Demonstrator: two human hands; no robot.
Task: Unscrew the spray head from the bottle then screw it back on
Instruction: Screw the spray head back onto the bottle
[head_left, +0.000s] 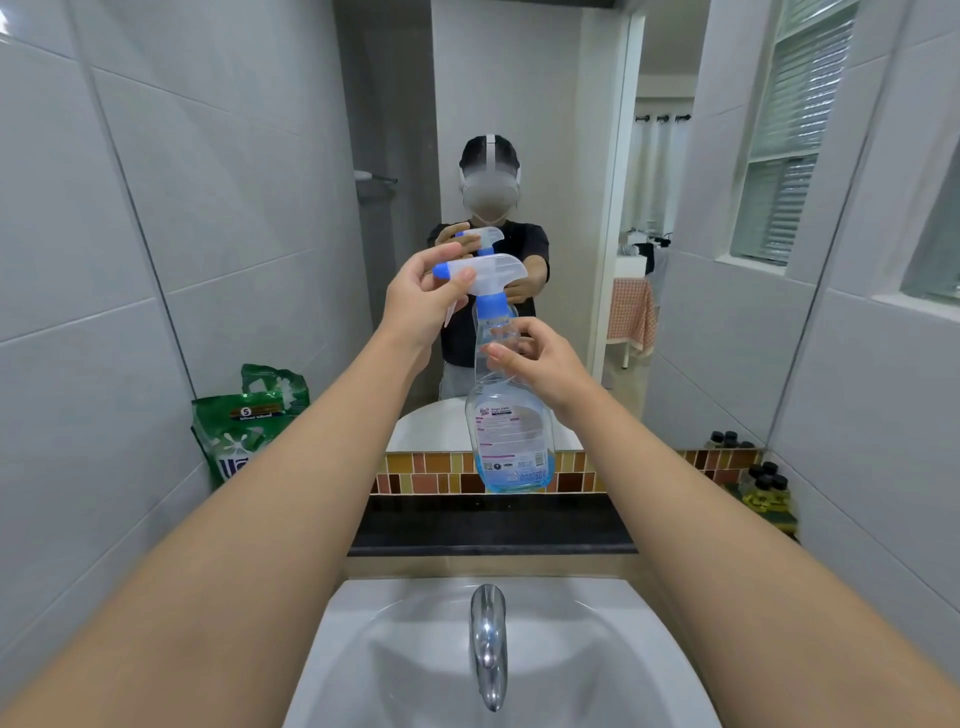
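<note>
Fingers of the left hand (415, 306) pinch the spray head (480, 273) near its blue nozzle, thumb in front and fingertips behind, while the head sits on the blue collar at the top of the bottle (511, 426). The right hand (540, 364) wraps the clear neck of the bottle just below that collar, thumb across the near side and fingers curled around the far side. The bottle is held upright in the air in front of the mirror (519, 130), above the dark counter ledge (488, 525), with a little blue liquid at its bottom.

Below, a white basin (415, 649) carries one chrome tap (487, 644). A strip of brown and yellow mosaic tile (431, 475) runs under the mirror, and grey wall tiles (130, 208) cover both sides of the room. One green pouch (249, 426) stands against the left wall on the ledge. At the right end sits a cluster of small dark-capped bottles (766, 486); their exact count cannot be told. One spray bottle and one spray head are in the hands, and the mirror shows the person's reflection holding them.
</note>
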